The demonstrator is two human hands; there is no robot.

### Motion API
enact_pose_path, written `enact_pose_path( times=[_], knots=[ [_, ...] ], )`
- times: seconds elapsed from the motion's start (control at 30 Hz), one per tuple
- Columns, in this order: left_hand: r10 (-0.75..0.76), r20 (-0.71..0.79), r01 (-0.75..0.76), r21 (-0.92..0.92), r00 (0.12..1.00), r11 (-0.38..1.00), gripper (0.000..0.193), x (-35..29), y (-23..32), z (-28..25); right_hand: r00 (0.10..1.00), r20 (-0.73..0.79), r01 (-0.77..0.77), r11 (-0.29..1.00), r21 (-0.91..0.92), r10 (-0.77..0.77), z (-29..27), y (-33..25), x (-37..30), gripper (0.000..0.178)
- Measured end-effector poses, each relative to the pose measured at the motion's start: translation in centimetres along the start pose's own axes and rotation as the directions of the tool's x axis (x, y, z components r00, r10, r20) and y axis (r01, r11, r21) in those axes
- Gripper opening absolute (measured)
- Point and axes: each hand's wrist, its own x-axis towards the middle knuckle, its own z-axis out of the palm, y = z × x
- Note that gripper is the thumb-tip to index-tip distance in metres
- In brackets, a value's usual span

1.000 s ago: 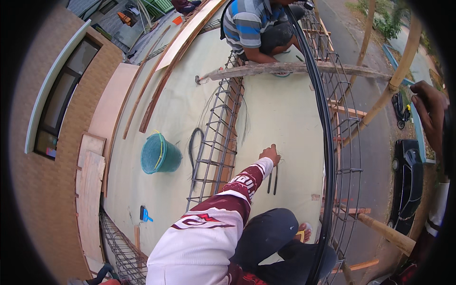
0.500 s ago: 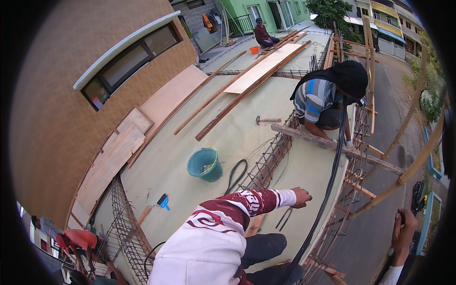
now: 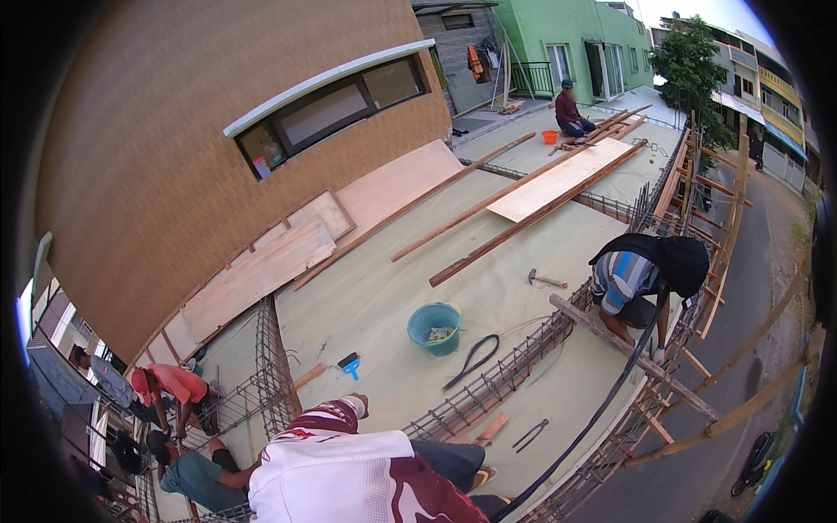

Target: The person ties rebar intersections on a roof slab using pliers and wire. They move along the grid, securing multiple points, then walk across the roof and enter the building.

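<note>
Neither of my hands is in the picture. Closest to me, a co-worker in a white and maroon hoodie point(image 3: 340, 475) crouches with their back to me, a hand point(image 3: 360, 403) partly showing past the shoulder. Beside that person's foot lie pincers point(image 3: 532, 435) with open handles and a short wood offcut point(image 3: 492, 429). A long cage of steel rebar point(image 3: 514, 376) crosses the deck. Beyond it are a black cable loop point(image 3: 472, 361) and a teal bucket point(image 3: 434, 329) with some grey contents. A blue-handled brush or scraper point(image 3: 350, 365) lies farther left.
A person in a striped shirt point(image 3: 629, 281) crouches by a timber beam point(image 3: 623, 350) at the deck's right edge, above a road point(image 3: 757, 322). A hammer point(image 3: 547, 279), long timbers and a plywood sheet point(image 3: 558, 179) lie beyond. Several people work at lower left among rebar.
The view has swung left, so the deck appears farther right. A hand at the lower right has left the picture. The hoodie wearer's outstretched arm has drawn back from the right.
</note>
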Motion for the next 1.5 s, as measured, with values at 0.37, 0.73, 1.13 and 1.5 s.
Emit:
enact_pose_path(
  times=[0.37,0.73,1.13,1.5],
  knots=[
    [0.464,-0.287,-0.541,-0.546,0.838,0.639,0.046,-6.8,12.5,-6.3,0.901,0.417,0.252,0.929,-0.27,-0.123,4.3,-16.5,2.7,0.04],
    [0.253,-0.17,-0.278,-0.825,0.952,0.492,0.056,-6.3,5.1,4.3,0.837,0.515,0.376,0.877,-0.298,-0.183,2.9,-21.5,23.4,0.042],
    [0.241,-0.075,-0.149,-0.941,0.968,0.305,0.042,-10.7,14.1,-0.9,0.35,0.902,0.798,0.584,-0.146,-0.253,20.8,-39.0,21.9,0.038],
    [-0.096,0.142,0.154,-0.978,0.985,0.141,0.038,-4.4,29.3,-2.8,-0.206,0.965,0.911,0.33,0.249,-0.16,34.0,-50.4,24.5,0.035]
  ],
)
